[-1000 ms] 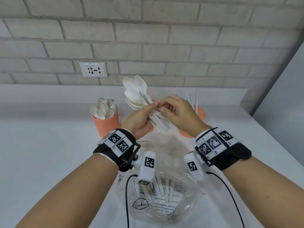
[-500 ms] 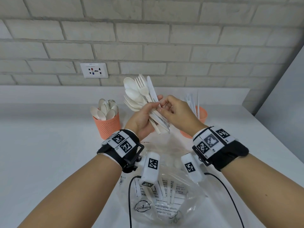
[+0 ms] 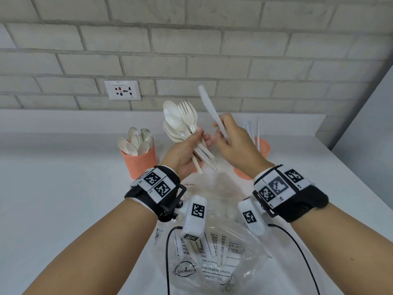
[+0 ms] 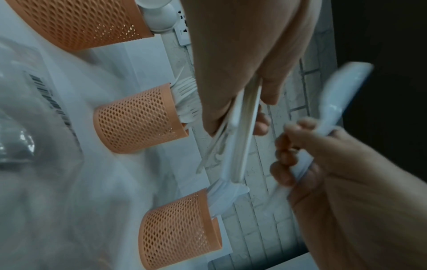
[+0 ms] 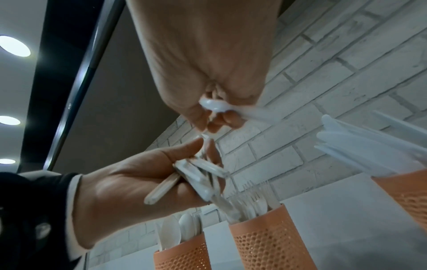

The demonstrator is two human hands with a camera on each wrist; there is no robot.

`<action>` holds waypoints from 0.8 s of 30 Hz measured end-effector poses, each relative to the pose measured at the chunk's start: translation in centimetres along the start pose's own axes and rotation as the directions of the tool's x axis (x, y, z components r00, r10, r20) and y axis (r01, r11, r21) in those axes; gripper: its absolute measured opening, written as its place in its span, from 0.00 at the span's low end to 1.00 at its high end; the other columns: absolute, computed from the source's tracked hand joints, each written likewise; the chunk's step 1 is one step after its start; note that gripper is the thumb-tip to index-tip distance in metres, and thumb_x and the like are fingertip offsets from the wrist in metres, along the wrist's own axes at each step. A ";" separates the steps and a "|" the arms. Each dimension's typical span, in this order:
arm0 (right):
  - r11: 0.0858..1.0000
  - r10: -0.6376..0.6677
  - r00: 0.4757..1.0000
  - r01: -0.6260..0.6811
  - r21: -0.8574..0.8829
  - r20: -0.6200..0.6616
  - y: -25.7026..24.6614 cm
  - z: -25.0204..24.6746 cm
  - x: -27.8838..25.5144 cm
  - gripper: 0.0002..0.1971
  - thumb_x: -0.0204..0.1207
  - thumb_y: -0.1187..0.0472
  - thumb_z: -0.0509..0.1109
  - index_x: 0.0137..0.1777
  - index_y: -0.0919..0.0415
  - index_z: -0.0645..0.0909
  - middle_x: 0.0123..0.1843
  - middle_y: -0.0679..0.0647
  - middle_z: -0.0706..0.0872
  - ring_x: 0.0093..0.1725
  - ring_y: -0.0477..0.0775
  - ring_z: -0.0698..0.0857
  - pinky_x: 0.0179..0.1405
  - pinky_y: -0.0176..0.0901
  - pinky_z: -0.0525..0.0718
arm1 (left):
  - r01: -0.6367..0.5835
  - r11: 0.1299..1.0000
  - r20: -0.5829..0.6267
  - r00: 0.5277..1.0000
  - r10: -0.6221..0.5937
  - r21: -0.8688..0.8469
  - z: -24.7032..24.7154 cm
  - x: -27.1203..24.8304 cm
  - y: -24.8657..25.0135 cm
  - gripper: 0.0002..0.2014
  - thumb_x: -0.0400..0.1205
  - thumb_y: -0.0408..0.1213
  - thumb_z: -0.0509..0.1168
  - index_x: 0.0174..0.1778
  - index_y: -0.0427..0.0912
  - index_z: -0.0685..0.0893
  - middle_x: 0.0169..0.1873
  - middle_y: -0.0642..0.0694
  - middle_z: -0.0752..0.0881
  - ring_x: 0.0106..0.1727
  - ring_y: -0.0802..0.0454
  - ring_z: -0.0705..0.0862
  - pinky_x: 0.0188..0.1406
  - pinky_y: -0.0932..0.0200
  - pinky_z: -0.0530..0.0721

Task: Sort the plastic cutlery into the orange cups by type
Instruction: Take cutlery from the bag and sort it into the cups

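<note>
Change since earlier frame: the knife (image 3: 209, 109) has been drawn clear of the bundle (image 3: 182, 128); it was lying among the spoons and forks and now stands apart, blade up toward 11 o'clock. Both hands have risen slightly.
Right hand: the right hand (image 3: 234, 143) has its fingers curled round the knife's handle in a pinch; the blade projects free above the knuckles.
Left hand: the left hand (image 3: 182, 154) is clenched round the handles of the remaining mixed spoons and forks, heads fanned upward.
Cup positions: from the hands in the head view, the spoon cup (image 3: 139, 160) stands at 9 o'clock and the knife cup (image 3: 262, 145) at 3 o'clock, partly hidden behind the right hand. The fork cup (image 5: 265, 243) shows between them in the right wrist view; the head view hides it.
Step in hand: judged to be carrying the knife to the knife cup.
Recommended handling: swing to 3 o'clock, turn the piece so it enters in line with the knives already standing there, and release only once it is inside the rim. Those upright knives crowd the opening, so a steep entry is advised.
Risk: the left-hand bundle is loosely fanned and may slip if the grip slackens.
Remaining stock: more pieces lie in the clear bag (image 3: 212, 262) at 6 o'clock.
</note>
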State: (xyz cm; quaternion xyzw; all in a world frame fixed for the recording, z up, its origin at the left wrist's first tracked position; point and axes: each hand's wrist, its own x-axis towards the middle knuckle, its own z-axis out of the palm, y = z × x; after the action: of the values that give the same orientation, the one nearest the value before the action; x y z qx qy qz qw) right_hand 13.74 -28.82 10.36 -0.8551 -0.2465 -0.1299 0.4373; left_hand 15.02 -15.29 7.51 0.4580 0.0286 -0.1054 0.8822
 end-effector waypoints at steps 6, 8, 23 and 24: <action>0.994 0.066 0.993 -0.074 0.085 0.099 0.6 0.8 0.0 0.04 0.71 0.67 0.74 0.44 0.67 0.85 0.31 0.55 0.85 0.30 0.47 0.81 0.32 0.30 0.81 | -0.003 0.995 0.059 0.998 -0.002 0.096 -0.2 0.1 -0.4 0.22 0.85 0.50 0.53 0.56 0.34 0.79 0.47 0.37 0.86 0.48 0.46 0.88 0.47 0.52 0.89; 0.993 0.078 0.993 -0.086 0.082 0.090 0.8 0.7 0.2 0.07 0.70 0.64 0.76 0.47 0.66 0.86 0.37 0.61 0.88 0.35 0.56 0.86 0.39 0.41 0.85 | 0.007 0.997 0.080 0.997 -0.012 0.071 -0.2 0.0 -0.3 0.21 0.86 0.48 0.52 0.56 0.34 0.79 0.49 0.38 0.86 0.51 0.46 0.87 0.54 0.52 0.86; 0.988 0.152 0.988 -0.152 -0.005 0.039 2.6 0.4 0.5 0.12 0.79 0.57 0.67 0.42 0.66 0.84 0.30 0.55 0.82 0.29 0.48 0.77 0.30 0.38 0.73 | 0.003 0.995 0.070 0.998 -0.010 0.096 0.6 -0.5 -0.3 0.15 0.78 0.17 0.53 0.40 0.35 0.83 0.33 0.41 0.87 0.36 0.47 0.88 0.41 0.51 0.88; 0.987 0.162 0.985 -0.162 -0.011 0.055 2.7 0.2 0.5 0.12 0.79 0.57 0.67 0.40 0.65 0.84 0.27 0.52 0.80 0.27 0.46 0.75 0.29 0.37 0.72 | -0.001 0.994 0.069 0.998 -0.006 0.108 0.6 -0.5 -0.4 0.15 0.79 0.17 0.54 0.40 0.35 0.83 0.33 0.41 0.88 0.36 0.47 0.88 0.41 0.51 0.88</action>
State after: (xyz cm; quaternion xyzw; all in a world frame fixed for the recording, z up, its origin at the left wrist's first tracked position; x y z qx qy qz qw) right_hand 15.60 -29.79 8.64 -0.8770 -0.1878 -0.0707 0.4365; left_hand 14.42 -15.91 7.64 0.5011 -0.0073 -0.1237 0.8565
